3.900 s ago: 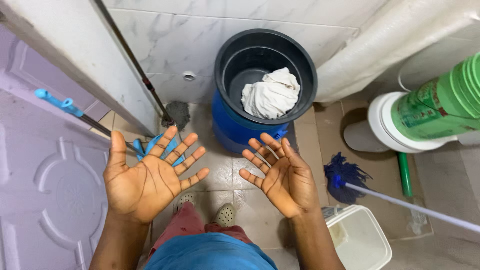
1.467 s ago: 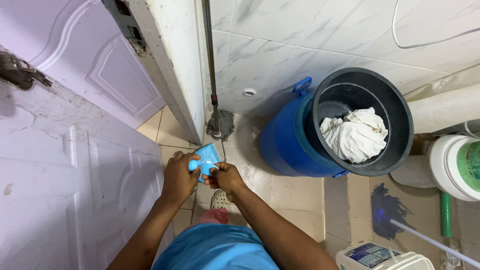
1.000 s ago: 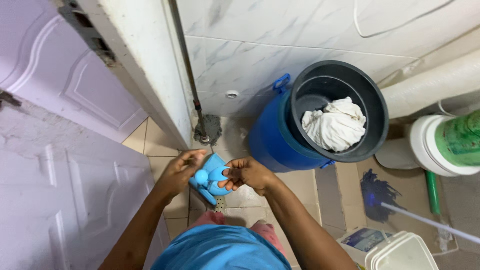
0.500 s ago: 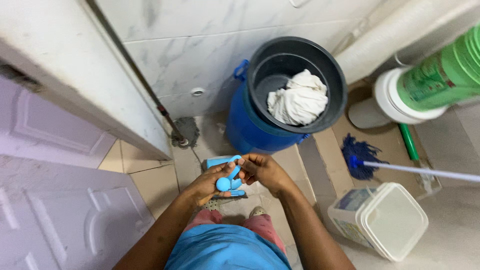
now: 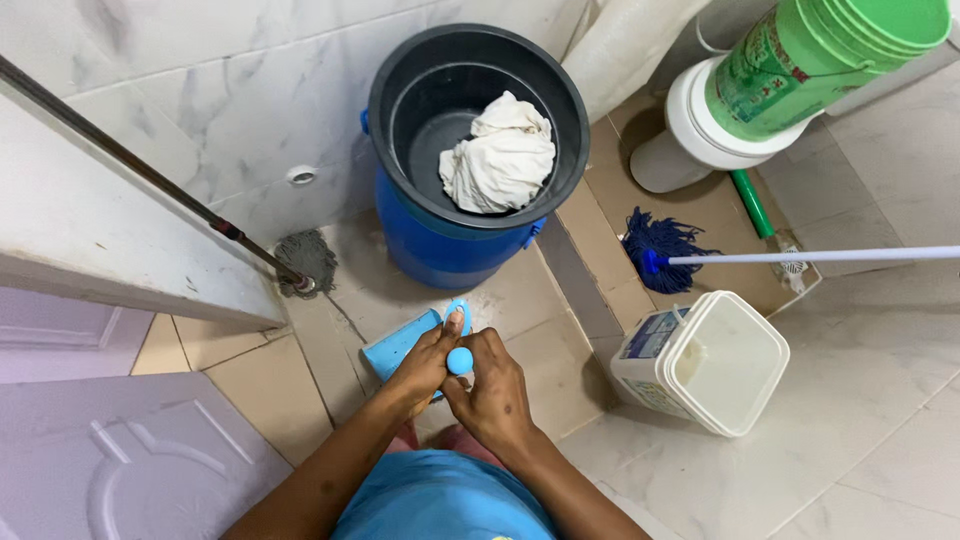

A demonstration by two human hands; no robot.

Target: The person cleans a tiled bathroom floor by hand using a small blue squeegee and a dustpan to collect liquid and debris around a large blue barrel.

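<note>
Both my hands meet low in the middle of the head view, holding a light blue rubber glove [image 5: 405, 342]. My left hand [image 5: 425, 368] grips the glove's body, its cuff sticking out to the left. My right hand [image 5: 493, 392] pinches one rounded blue fingertip of the glove between its fingers. Just beyond the hands stands a blue barrel [image 5: 440, 240] with a black tub [image 5: 395, 95] set in its top, and a crumpled white cloth [image 5: 500, 155] lies inside the tub.
A grey mop [image 5: 300, 262] leans against the marble wall at left, beside a white door. At right lie a blue mop [image 5: 655, 250] with a white handle, an open white plastic tub [image 5: 730, 365], and a white bucket [image 5: 700, 125] with green buckets stacked on it.
My view swung from the door side toward the barrel. My empty open palms came together on the blue glove, and my hands have kept working its fingers.
</note>
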